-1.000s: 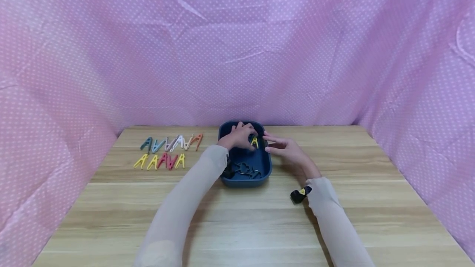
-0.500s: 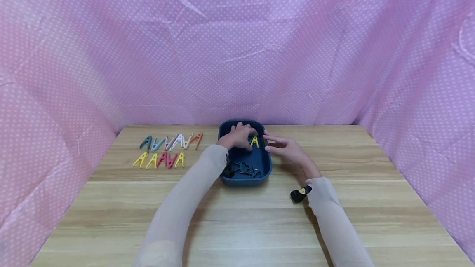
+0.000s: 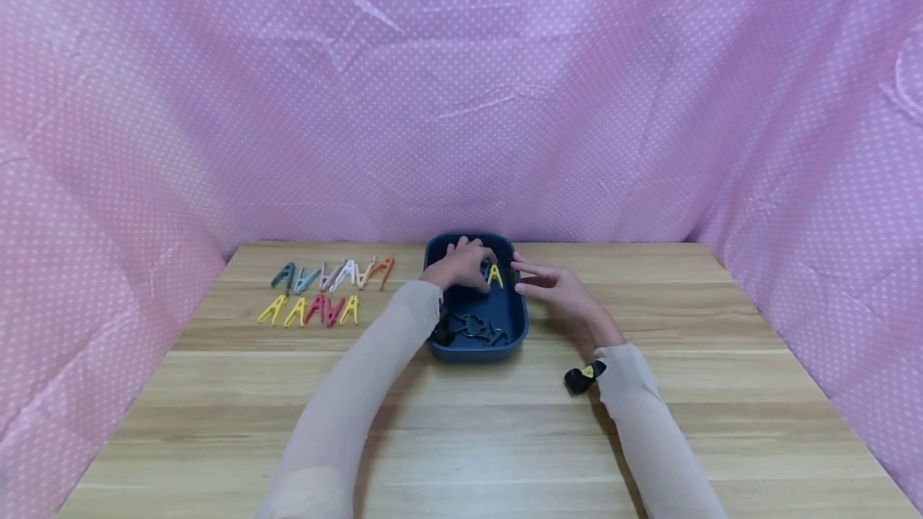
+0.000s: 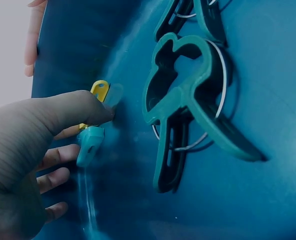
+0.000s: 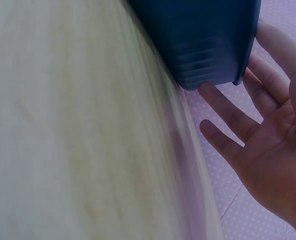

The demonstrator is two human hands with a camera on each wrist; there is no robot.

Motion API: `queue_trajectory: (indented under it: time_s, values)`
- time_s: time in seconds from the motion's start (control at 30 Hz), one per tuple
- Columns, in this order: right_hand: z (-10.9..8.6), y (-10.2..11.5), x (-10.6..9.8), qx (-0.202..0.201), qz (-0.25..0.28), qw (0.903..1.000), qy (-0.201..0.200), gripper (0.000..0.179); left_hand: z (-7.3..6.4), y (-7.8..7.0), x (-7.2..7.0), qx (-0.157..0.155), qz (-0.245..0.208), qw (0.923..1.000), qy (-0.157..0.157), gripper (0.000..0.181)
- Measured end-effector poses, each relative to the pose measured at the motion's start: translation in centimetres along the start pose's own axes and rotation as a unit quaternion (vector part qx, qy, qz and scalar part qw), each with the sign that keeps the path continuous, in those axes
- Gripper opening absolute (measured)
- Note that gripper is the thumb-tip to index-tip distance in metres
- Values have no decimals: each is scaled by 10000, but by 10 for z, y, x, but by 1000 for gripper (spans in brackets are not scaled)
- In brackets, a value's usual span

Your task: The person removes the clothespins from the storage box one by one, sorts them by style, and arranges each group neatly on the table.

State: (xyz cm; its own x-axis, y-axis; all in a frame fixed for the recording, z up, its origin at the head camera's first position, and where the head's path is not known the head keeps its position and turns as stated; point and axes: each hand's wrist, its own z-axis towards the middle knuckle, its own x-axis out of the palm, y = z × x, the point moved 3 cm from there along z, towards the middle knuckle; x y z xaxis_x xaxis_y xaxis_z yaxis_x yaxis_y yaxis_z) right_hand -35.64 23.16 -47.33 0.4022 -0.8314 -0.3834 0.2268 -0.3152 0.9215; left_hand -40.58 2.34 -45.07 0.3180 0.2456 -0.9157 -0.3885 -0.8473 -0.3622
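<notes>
Inside the dark blue bin [image 3: 472,356], my left hand [image 3: 461,267] reaches toward the far right part. Its thumb and index finger pinch a yellow clothespin [image 4: 100,90], partly covered by the thumb in the left wrist view. Just below it lies a teal clothespin [image 4: 90,142]. My other left fingers are loosely bent beside the bin wall. A large dark green spring clip [image 4: 183,95] with a wire ring lies on the bin floor. My right hand [image 3: 562,291] rests its fingertips against the bin's right side, fingers mostly extended.
Left of the bin, two rows of clothespins lie on the wooden table [image 3: 461,439]: blue, white and orange ones [image 3: 385,269] behind, yellow and red ones [image 3: 315,310] in front. A pink dotted cloth [image 3: 461,102] hangs around the table's back and sides.
My left hand has shifted very slightly to the left inside the bin. The right hand and the bin have stayed in place.
</notes>
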Motion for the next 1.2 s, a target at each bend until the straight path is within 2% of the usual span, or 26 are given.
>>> queue_trajectory:
  time_s: [0.23, 0.57, 0.87, 1.2]
  values:
    - [1, 2, 0, -11, 114, 9999, 18, 52, 1, 0, 0, 37, -12, 10000, 3, 57]
    - [0, 1, 0, 47, 8, 10000, 16, 51, -1, -4, -1, 154, 18, 9998, 130, 54]
    - [-1, 2, 0, 33, 115, 9999, 1, 51, -3, -8, -4, 191, 58, 9998, 82, 54]
    - [-1, 4, 0, 40, 94, 9999, 18, 51, -2, -9, -9, 261, -129, 9996, 16, 52]
